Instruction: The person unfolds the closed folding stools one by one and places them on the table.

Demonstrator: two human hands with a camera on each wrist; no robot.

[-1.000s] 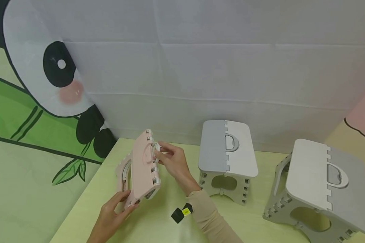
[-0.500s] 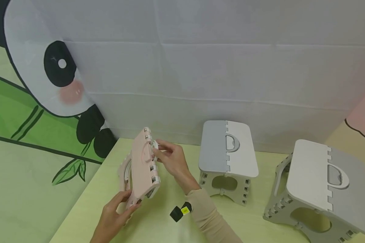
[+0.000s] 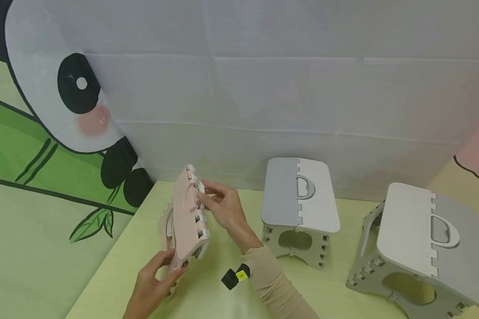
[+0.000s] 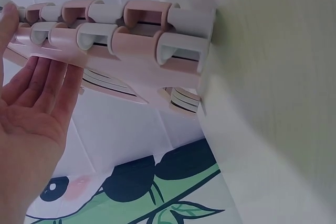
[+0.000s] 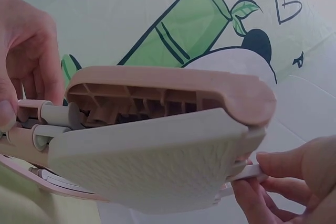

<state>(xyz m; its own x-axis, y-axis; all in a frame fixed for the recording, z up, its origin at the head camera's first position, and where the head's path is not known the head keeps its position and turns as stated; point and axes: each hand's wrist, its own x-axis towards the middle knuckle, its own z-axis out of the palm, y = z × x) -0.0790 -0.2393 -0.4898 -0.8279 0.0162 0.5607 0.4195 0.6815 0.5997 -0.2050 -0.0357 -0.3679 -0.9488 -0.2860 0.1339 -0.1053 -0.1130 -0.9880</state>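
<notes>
A pink and white folding stool (image 3: 183, 217), mostly folded, stands tilted on the left part of the table. My right hand (image 3: 228, 213) pinches its white handle (image 5: 249, 172) between thumb and fingers at the top hinge edge. Lower down, my left hand (image 3: 153, 281) grips the pink leg panel near its hinges, fingers on one side and thumb on the other. The left wrist view shows the hinge knuckles (image 4: 139, 17) in alternating pink and white, with one corner against the table. Seen from the right wrist, the two top halves (image 5: 147, 161) lie close together with a narrow gap.
A grey and white stool (image 3: 299, 195) stands unfolded at the middle of the table (image 3: 207, 283). Another unfolded stool (image 3: 419, 230), larger in view, is at the right. A white cloth wall (image 3: 263, 97) hangs behind, with a panda print (image 3: 77, 84) at left.
The stool's top panel has tipped slightly left and its leg section has drawn closer behind it. My left hand has shifted a little right, my right hand slightly left.
</notes>
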